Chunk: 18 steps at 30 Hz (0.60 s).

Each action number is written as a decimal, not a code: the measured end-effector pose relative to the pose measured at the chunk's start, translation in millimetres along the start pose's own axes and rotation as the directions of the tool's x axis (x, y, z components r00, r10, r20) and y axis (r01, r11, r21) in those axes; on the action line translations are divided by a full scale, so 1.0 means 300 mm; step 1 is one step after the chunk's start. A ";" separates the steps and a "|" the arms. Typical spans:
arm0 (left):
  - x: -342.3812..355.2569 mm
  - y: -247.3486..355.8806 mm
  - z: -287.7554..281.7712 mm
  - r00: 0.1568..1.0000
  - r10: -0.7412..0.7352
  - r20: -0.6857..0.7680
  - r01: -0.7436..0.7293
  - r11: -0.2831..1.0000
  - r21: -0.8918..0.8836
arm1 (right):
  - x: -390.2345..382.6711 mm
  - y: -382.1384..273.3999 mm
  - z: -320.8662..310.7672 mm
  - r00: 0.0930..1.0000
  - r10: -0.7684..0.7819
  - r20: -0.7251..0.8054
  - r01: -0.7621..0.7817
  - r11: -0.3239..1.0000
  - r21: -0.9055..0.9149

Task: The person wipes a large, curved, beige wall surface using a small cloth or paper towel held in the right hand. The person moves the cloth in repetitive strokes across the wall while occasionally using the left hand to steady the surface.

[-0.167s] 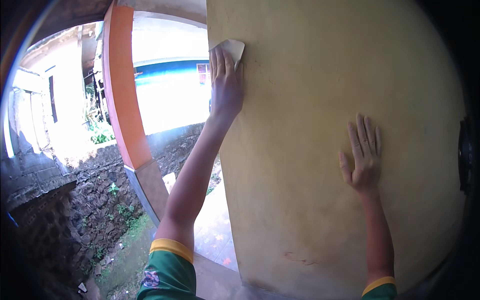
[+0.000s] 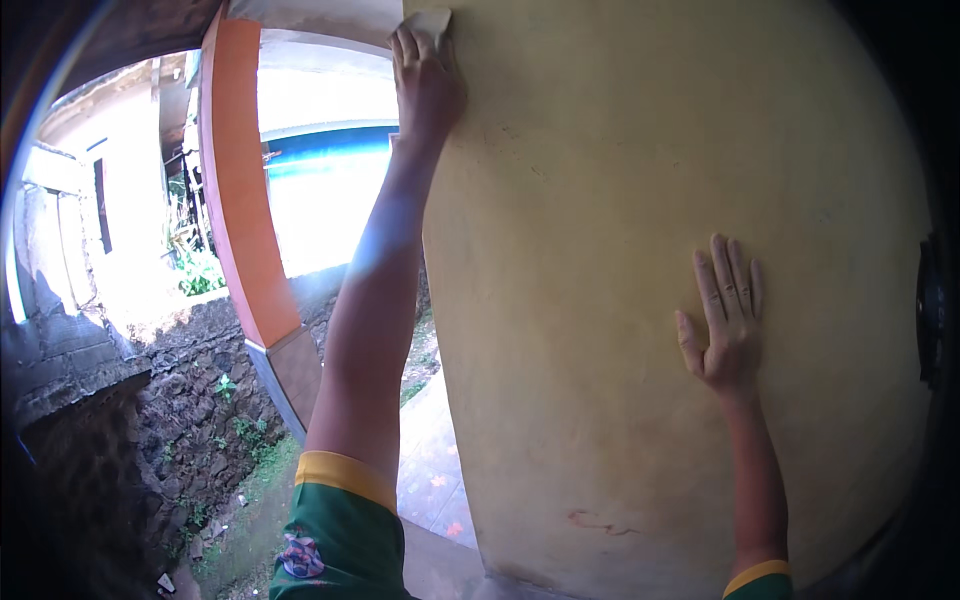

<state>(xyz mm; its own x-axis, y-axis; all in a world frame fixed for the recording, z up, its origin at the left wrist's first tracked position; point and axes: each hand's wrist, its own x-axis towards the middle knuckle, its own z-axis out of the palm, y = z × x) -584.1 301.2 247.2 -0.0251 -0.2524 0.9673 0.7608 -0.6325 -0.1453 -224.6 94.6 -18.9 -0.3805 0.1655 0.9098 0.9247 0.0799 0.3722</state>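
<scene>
High up on the left vertical edge of a yellowish-beige wall [image 2: 600, 400], my left hand [image 2: 430, 90] presses a pale, stiff-looking sheet of sandpaper [image 2: 433, 19]. The fingers lie over the sheet, and its upper corner sticks out beyond them. My left arm is stretched far upward. Lower and to the right, my right hand [image 2: 731, 325] rests flat against the same wall, fingers pointing up and thumb apart, holding nothing. Faint dark smudges and a reddish scratch mark the wall's surface.
Left of the wall stands an orange pillar [image 2: 245, 180] with a tiled base. Beyond it are a rough stone wall [image 2: 200, 400] with small plants and a bright blue-and-white building [image 2: 325, 190]. A floral-tiled floor [image 2: 437, 470] shows below. A dark object [image 2: 930, 310] is at the right rim.
My left hand has slid upward along the wall's edge with the sheet of sandpaper, and the arm is stretched further. My right hand stays in nearly the same place.
</scene>
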 end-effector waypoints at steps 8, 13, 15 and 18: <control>-0.352 0.226 -0.050 0.988 0.069 0.135 -0.059 0.996 -0.074 | -0.036 0.026 -0.016 1.000 -0.004 0.013 0.004 0.999 -0.042; -0.061 0.146 0.032 0.996 0.074 0.045 -0.071 0.995 -0.075 | -0.029 0.019 -0.025 1.000 -0.005 0.023 0.006 0.999 -0.042; 0.179 -0.032 0.092 0.975 0.204 -0.082 -0.182 0.959 0.217 | -0.004 -0.009 -0.008 1.000 -0.004 0.002 0.004 1.000 -0.007; 0.288 0.002 0.126 0.978 0.183 -0.100 -0.166 0.974 0.157 | -0.007 -0.013 -0.002 1.000 0.024 -0.019 -0.023 0.999 0.025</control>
<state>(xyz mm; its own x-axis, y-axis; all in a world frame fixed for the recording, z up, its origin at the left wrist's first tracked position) -561.2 306.7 338.4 0.0492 -0.4360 0.8986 0.8470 -0.4586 -0.2689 -227.3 93.4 -22.1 -0.3582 0.1485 0.9218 0.9327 0.1009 0.3462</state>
